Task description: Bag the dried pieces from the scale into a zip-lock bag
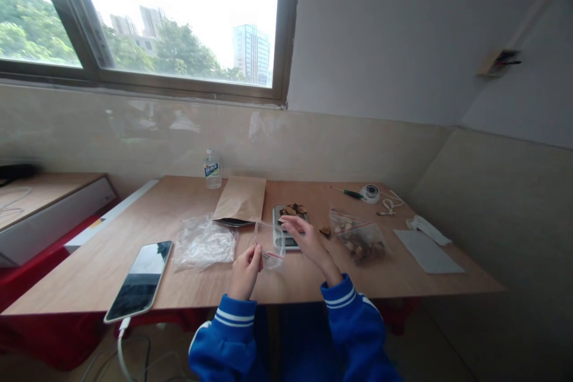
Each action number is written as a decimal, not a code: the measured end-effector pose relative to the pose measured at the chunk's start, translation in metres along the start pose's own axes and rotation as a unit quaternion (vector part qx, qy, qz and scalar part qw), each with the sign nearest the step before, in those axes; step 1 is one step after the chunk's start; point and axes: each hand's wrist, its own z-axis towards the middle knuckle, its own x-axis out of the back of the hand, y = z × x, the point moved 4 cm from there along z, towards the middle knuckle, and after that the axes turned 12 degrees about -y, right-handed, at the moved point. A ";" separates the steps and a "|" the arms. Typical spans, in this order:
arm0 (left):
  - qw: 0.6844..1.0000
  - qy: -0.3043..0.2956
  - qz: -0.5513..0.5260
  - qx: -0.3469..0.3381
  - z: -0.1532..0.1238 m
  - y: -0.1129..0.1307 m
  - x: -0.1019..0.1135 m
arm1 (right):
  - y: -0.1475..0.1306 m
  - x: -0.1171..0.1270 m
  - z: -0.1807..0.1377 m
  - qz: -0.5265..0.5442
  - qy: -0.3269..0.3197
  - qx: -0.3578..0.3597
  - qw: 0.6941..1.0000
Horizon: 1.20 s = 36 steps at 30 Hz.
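My left hand (247, 268) is closed on a small clear zip bag (274, 256) with a red seal line, held just above the front of the table. At the bag's upper right, my right hand (307, 242) has its fingertips drawn together; what is between them, if anything, is too small to make out. Behind that hand lies a kitchen scale (277, 215) bearing brown dried slices (293, 210). One loose slice (325, 231) rests right of the scale. Further right are zip bags of dried pieces (358, 239) with red seals.
A pile of clear plastic bags (203, 243) lies left of my hands, beside a brown paper pouch (242, 200). A phone (141, 280) with a cable overhangs the front edge. A bottle (212, 170), screwdriver (351, 193), white tape roll (370, 192) and white sheet (427, 250) lie farther out.
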 end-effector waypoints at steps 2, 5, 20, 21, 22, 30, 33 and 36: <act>1.000 -0.001 -0.008 0.002 -0.001 -0.004 0.003 | 0.008 0.007 0.002 0.005 0.051 0.004 0.999; 1.000 0.000 -0.023 0.002 -0.002 -0.006 0.010 | 0.028 0.012 0.013 -0.099 0.099 -0.010 0.990; 0.999 0.018 -0.049 0.002 -0.005 -0.014 0.022 | 0.083 0.006 0.028 -0.351 0.061 -0.047 0.933; 0.998 0.016 -0.055 0.002 -0.004 -0.013 0.020 | 0.078 0.009 0.027 -0.337 0.075 -0.042 0.937; 0.998 0.013 -0.063 0.003 -0.004 -0.013 0.017 | 0.071 0.012 0.025 -0.322 0.096 -0.035 0.941; 0.995 0.016 -0.102 0.010 0.000 -0.009 -0.004 | -0.023 -0.011 0.011 -0.173 -0.012 0.096 0.980; 0.992 0.018 -0.126 -0.005 -0.001 -0.009 0.000 | -0.026 -0.022 0.005 -0.178 -0.134 0.083 0.971; 0.990 0.031 -0.137 -0.012 -0.001 -0.012 0.009 | -0.001 -0.012 0.004 -0.145 -0.118 0.068 0.980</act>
